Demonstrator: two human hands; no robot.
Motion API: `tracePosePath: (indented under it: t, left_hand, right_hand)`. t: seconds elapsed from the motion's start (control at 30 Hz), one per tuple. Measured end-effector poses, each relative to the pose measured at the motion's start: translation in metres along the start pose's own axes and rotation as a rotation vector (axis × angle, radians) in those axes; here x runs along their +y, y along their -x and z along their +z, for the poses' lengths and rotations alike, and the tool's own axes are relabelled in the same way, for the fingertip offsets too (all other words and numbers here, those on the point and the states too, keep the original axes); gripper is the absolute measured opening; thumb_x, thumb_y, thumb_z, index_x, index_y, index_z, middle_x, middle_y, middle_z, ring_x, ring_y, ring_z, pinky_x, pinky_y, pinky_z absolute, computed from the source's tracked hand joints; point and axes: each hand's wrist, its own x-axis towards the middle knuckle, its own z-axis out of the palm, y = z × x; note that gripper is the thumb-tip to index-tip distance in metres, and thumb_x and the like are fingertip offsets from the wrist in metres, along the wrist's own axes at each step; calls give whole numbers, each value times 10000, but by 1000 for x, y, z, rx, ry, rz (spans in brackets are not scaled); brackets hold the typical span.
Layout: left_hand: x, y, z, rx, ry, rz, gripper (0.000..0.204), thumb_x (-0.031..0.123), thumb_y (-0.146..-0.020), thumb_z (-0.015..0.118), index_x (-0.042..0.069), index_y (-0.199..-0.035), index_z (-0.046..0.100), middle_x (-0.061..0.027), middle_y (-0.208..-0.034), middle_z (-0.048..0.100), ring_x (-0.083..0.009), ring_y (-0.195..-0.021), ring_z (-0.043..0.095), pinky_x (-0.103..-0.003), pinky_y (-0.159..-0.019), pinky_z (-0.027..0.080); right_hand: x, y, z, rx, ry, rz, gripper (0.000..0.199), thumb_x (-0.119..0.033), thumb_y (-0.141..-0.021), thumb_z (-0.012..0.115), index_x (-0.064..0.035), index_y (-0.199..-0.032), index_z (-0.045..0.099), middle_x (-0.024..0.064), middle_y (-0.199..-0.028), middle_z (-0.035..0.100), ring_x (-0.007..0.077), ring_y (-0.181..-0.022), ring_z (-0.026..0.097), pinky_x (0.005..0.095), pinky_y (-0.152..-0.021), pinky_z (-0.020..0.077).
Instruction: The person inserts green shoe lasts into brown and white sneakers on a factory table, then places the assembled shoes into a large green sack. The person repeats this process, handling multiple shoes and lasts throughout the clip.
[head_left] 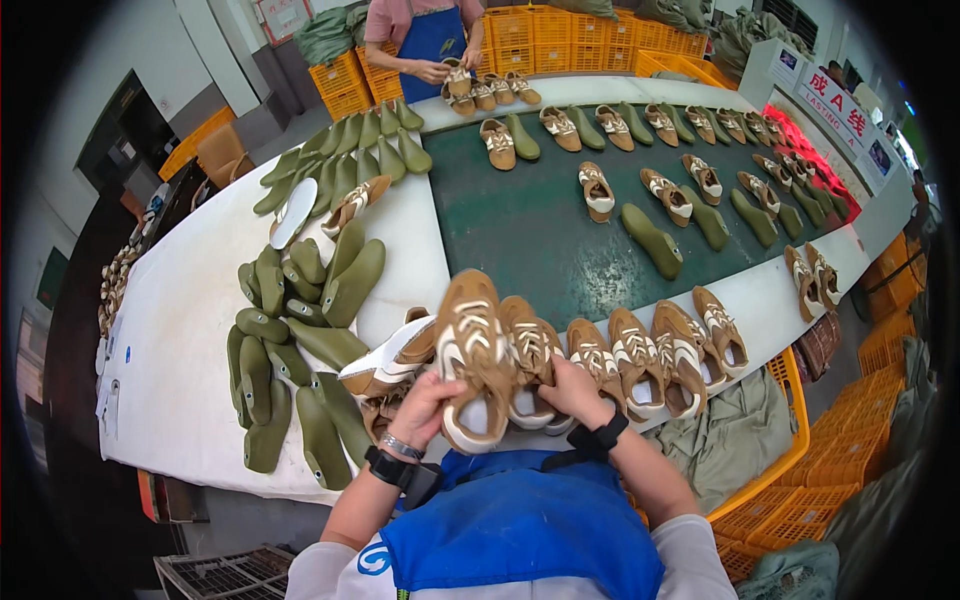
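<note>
My left hand (424, 408) is closed on the side of a brown and white sneaker (470, 340), lifted toe-away in front of me. With my right hand (578, 392) I grip a second brown and white sneaker (530, 335) at its heel opening, right beside the first. To the left, a tilted sneaker (395, 358) shows its white sole, partly hidden behind the held pair. A row of sneakers (635, 352) stands along the near white table edge, just right of my right hand. Green shoe lasts (285, 365) lie in a loose heap to the left.
A green conveyor belt (540, 235) carries sneakers and lasts in rows. Lasts (350, 140) line the far left table, near a white oval piece (293, 213). A co-worker in a blue apron (432, 45) handles sneakers opposite. A yellow crate (785, 400) with grey-green cloth stands right.
</note>
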Motion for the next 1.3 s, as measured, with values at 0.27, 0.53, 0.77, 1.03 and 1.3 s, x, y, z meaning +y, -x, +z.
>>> tracePosePath:
  t: [0.27, 0.53, 0.77, 1.03, 1.3]
  left_hand:
    - [-4, 13, -6, -107, 153, -67, 339, 39, -872, 563, -10, -1205, 518, -118, -1093, 627, -194, -964, 635, -316, -864, 521]
    - [-20, 29, -47, -368, 321, -42, 383, 278, -1004, 413, 99, -1343, 420, -66, -1277, 528, -206, -1126, 539, -354, -945, 465]
    - [7, 41, -46, 109, 257, 92, 426, 314, -989, 436, 104, -1358, 403, -68, -1317, 492, -221, -1160, 518, -366, -973, 454]
    - [222, -47, -47, 331, -1098, 818, 212, 56, -749, 638, -4, -953, 635, -69, -1019, 563, -181, -907, 560, -308, -760, 460]
    - [297, -228, -195, 686, -2115, 813, 82, 27, -727, 565, 56, -800, 588, -168, -837, 574, -368, -766, 594, -449, -698, 482]
  right_hand:
    - [-33, 22, -17, 405, -215, -264, 473, -50, -732, 590, 16, -1189, 483, 235, -1029, 587, 419, -908, 588, 464, -748, 495]
    - [-69, 33, -27, 257, -319, -540, 436, -32, -725, 562, 8, -1158, 524, 188, -964, 600, 364, -838, 601, 403, -706, 494]
    - [-94, 13, -31, 126, -534, -615, 500, -8, -759, 584, 33, -1249, 490, 170, -1057, 598, 274, -957, 609, 341, -812, 487]
    - [-67, -7, -90, 76, -508, -385, 541, -71, -817, 635, -60, -1329, 461, 145, -1073, 593, 198, -877, 628, 298, -797, 510]
    - [-12, 15, -134, 299, -238, 43, 321, 9, -811, 607, 36, -1127, 563, 86, -876, 639, 149, -796, 620, 267, -716, 490]
